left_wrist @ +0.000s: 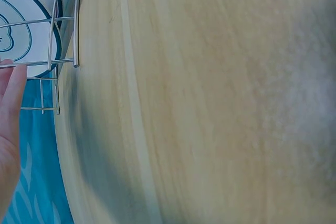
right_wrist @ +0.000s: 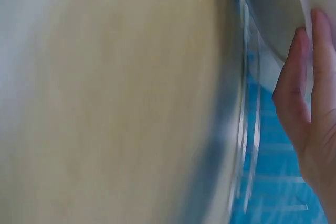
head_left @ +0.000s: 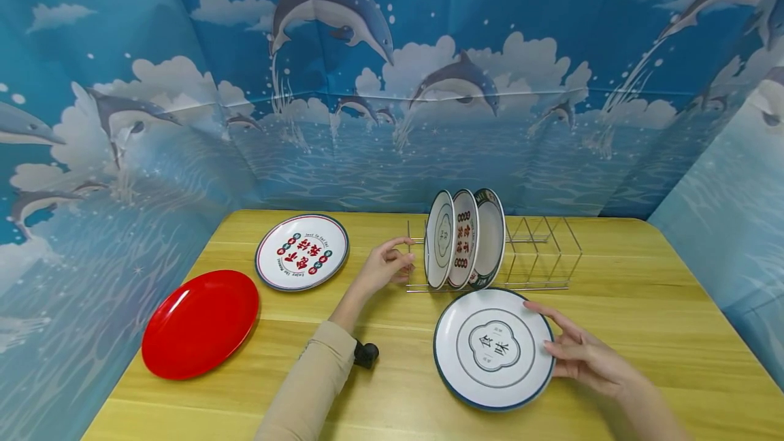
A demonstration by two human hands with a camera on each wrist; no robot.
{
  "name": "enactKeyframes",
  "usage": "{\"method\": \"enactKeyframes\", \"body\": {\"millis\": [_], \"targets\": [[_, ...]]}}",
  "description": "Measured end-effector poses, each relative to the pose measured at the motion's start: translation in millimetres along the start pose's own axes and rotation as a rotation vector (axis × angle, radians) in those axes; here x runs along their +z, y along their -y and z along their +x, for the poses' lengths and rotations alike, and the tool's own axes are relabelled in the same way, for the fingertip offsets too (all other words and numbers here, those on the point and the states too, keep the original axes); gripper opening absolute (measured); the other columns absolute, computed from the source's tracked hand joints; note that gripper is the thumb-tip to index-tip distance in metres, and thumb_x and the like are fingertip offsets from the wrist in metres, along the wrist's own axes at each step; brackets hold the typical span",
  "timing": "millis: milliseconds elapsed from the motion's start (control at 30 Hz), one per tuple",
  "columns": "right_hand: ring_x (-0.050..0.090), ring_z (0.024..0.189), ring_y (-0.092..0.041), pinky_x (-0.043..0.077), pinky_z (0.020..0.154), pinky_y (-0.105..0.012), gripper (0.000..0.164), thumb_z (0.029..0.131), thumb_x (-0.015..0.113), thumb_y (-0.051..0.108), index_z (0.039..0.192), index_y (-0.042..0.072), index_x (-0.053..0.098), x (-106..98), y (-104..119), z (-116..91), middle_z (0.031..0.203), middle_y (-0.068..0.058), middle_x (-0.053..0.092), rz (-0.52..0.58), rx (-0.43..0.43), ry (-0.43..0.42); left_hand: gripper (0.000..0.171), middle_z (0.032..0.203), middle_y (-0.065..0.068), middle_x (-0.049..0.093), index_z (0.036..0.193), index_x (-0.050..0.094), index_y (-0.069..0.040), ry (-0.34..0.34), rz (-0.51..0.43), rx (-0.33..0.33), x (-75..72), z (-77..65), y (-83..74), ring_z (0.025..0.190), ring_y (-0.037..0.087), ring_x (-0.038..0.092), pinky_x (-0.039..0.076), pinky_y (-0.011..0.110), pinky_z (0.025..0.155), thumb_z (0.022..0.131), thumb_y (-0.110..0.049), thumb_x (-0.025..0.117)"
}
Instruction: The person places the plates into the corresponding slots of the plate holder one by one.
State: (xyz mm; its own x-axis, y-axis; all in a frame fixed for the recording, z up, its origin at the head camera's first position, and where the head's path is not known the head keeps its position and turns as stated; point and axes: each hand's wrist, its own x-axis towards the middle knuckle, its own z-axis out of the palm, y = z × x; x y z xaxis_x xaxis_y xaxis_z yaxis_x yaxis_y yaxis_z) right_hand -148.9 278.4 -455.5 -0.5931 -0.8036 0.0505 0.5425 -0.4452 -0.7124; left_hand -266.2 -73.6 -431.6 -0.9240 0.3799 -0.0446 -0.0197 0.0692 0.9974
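Note:
My right hand (head_left: pixel 578 354) pinches the right rim of a white plate (head_left: pixel 495 349) with a dark blue edge and a character emblem. The plate is held in front of a metal wire dish rack (head_left: pixel 533 287), its face up toward the head camera. In the right wrist view, thumb and fingers lie on opposite sides of the rim. At the rack's left end, my left hand (head_left: pixel 381 267) grips the wire with thumb and fingers. Standing in the rack's left half are a white emblem plate (head_left: pixel 439 240), a red-lettered plate (head_left: pixel 463 240) and a green-patterned dish (head_left: pixel 491 237).
A round white plate with red characters (head_left: pixel 302 252) lies at the table's back left. Nearer the left edge is a red oval plate (head_left: pixel 201 325). The wooden table (head_left: pixel 667 332) backs onto a dolphin-printed cloth (head_left: pixel 367 155). Wire slots show in the rack's right half.

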Motion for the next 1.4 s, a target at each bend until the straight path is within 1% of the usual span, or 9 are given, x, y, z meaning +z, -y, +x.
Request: {"method": "enactKeyframes", "body": {"millis": [133,267,400,500,667,833,1067,1233,1400], "targets": [[0.044,0.121,-0.036,0.039,0.097,-0.048,0.063,0.096,0.014,-0.009,0.145,0.03,0.022,-1.6,13.6,-14.1,0.138,-0.001,0.035,-0.02,-0.028,0.024,0.038,0.086,0.023,0.06,0.127,0.049,-0.002,0.002,-0.008,0.006,0.0,-0.5,-0.7,0.093,0.047,0.055,0.053,0.048,0.077,0.091,-0.013,0.058],[0.047,0.118,-0.034,0.044,0.094,-0.046,0.063,0.096,0.014,-0.009,0.146,0.029,0.02,-1.2,31.2,-29.9,0.138,0.002,0.037,-0.12,-0.082,0.002,0.04,0.086,0.024,0.06,0.127,0.048,0.0,0.0,-0.015,0.01,0.3,-0.8,-1.2,0.094,0.048,0.055,0.051,0.052,0.078,0.09,-0.012,0.058],[0.05,0.116,-0.032,0.047,0.088,-0.046,0.065,0.094,0.015,-0.012,0.147,0.025,0.016,1.7,50.9,-45.2,0.14,0.005,0.036,-0.248,-0.189,-0.038,0.038,0.089,0.028,0.058,0.126,0.049,-0.003,0.002,-0.019,0.002,0.6,-0.9,-1.4,0.096,0.051,0.052,0.051,0.052,0.079,0.09,-0.012,0.058],[0.053,0.112,-0.03,0.05,0.083,-0.045,0.066,0.093,0.017,-0.016,0.148,0.019,0.011,6.7,64.1,-54.1,0.141,0.007,0.032,-0.407,-0.291,-0.101,0.035,0.09,0.029,0.058,0.125,0.051,-0.005,0.0,-0.018,-0.001,1.1,-1.1,-1.3,0.096,0.051,0.052,0.051,0.05,0.078,0.091,-0.011,0.058],[0.06,0.102,-0.021,0.055,0.075,-0.034,0.067,0.091,0.025,-0.02,0.148,0.01,0.006,20.3,81.4,-58.5,0.135,0.002,0.029,-0.696,-0.4,-0.308,0.034,0.092,0.033,0.056,0.124,0.052,-0.006,0.006,-0.022,0.002,0.5,-0.9,-0.9,0.097,0.052,0.052,0.051,0.051,0.079,0.091,-0.011,0.057],[0.059,0.096,-0.014,0.054,0.07,-0.026,0.068,0.088,0.031,-0.022,0.147,0.007,0.012,31.1,89.0,-46.9,0.132,-0.003,0.031,-0.809,-0.485,-0.431,0.034,0.09,0.031,0.056,0.124,0.052,-0.006,0.01,-0.029,0.008,0.4,-0.9,-0.3,0.097,0.052,0.051,0.05,0.053,0.079,0.091,-0.011,0.057],[0.056,0.092,-0.013,0.053,0.07,-0.02,0.065,0.087,0.034,-0.023,0.145,0.002,0.018,38.7,93.8,-16.1,0.128,-0.009,0.035,-0.765,-0.624,-0.431,0.034,0.089,0.03,0.057,0.123,0.052,-0.005,0.005,-0.037,0.002,0.0,-1.2,-0.9,0.097,0.053,0.051,0.05,0.053,0.08,0.091,-0.011,0.057],[0.055,0.093,-0.01,0.051,0.071,-0.016,0.064,0.087,0.042,-0.02,0.143,0.006,0.026,41.1,96.7,5.2,0.122,-0.004,0.046,-0.864,-0.636,-0.535,0.034,0.088,0.028,0.059,0.124,0.052,-0.005,0.001,-0.024,-0.001,0.5,-1.3,-1.6,0.096,0.051,0.052,0.05,0.052,0.079,0.091,-0.01,0.057],[0.055,0.088,-0.009,0.05,0.07,-0.014,0.064,0.085,0.049,-0.017,0.142,0.007,0.032,41.2,98.6,23.3,0.103,-0.002,0.057,-0.94,-0.633,-0.586,0.034,0.087,0.025,0.06,0.125,0.052,-0.005,0.003,-0.033,-0.002,0.7,-1.5,-2.4,0.098,0.052,0.051,0.051,0.051,0.079,0.091,-0.01,0.056]]}}
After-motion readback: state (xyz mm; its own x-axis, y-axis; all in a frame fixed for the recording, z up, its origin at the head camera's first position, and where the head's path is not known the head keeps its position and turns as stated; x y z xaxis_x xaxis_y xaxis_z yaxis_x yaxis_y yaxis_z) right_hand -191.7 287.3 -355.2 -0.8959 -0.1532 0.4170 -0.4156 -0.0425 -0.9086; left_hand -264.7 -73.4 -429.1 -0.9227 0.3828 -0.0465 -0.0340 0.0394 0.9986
